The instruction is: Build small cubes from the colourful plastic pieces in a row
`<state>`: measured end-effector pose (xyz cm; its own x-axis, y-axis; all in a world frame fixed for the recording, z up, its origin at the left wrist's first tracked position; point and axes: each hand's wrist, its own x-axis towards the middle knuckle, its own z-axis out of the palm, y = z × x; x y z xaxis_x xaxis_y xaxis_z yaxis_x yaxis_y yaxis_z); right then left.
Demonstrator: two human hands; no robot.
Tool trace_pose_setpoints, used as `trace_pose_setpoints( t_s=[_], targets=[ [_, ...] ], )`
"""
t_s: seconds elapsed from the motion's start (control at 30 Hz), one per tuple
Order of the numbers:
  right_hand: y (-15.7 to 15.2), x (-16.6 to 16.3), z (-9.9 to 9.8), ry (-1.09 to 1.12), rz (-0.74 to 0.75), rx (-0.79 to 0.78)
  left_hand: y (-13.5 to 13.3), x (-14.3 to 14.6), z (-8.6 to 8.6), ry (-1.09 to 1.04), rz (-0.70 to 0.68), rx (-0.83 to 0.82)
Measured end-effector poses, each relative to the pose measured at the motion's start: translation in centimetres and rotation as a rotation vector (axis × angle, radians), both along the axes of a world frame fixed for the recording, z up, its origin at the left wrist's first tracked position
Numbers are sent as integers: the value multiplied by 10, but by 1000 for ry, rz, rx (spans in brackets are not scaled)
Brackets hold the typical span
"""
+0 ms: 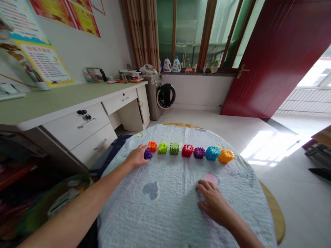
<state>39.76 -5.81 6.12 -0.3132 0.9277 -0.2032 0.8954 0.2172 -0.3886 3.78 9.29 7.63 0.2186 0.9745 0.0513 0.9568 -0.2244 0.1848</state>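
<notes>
My left hand (138,156) has its fingers closed round a dark purple toy block (148,154) at the left end of a row. Just behind that block sits an orange one (152,146). Rightward along the row come a lime block (162,148), a green block (174,148), a red block (187,150), a plum block (199,152), a blue block (212,153) and a yellow-orange block (226,156). Low on the right, my right hand (210,198) rests on the cloth, fingers apart and holding nothing, near a pink patch.
A pale patterned cloth (176,213) covers the round table, whose wooden edge (272,210) shows at right. A white desk (90,127) runs along the left wall. Behind stand a washing machine (155,91) with its door ajar and a red door (258,69).
</notes>
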Motion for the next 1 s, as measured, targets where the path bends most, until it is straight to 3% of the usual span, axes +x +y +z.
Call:
trace_pose_setpoints(
  t_s=[0.2, 0.3, 0.4, 0.5, 0.6, 0.7, 0.8, 1.0],
  targets=[
    [7, -13, -12, 140, -19, 74, -58, 85, 14, -333, -303, -92],
    [9, -22, -20, 201, -26, 83, -65, 96, 23, -448, -301, -158],
    [7, -30, -23, 224, -12, 59, -60, 85, 27, -541, -235, -343],
    [5, -36, -21, 224, 28, 33, -47, 68, 19, -520, -237, -378],
    [3, -38, -17, 207, 64, 20, -26, 52, 6, -377, -211, -112],
    [3, -38, -14, 187, 72, 20, 7, 41, -4, -235, -17, 87],
    [4, -37, -14, 164, 84, 24, 44, 33, -8, -77, 115, 15],
    [6, -30, -14, 163, 127, 20, 90, 28, -7, -23, 17, -205]
  ],
)
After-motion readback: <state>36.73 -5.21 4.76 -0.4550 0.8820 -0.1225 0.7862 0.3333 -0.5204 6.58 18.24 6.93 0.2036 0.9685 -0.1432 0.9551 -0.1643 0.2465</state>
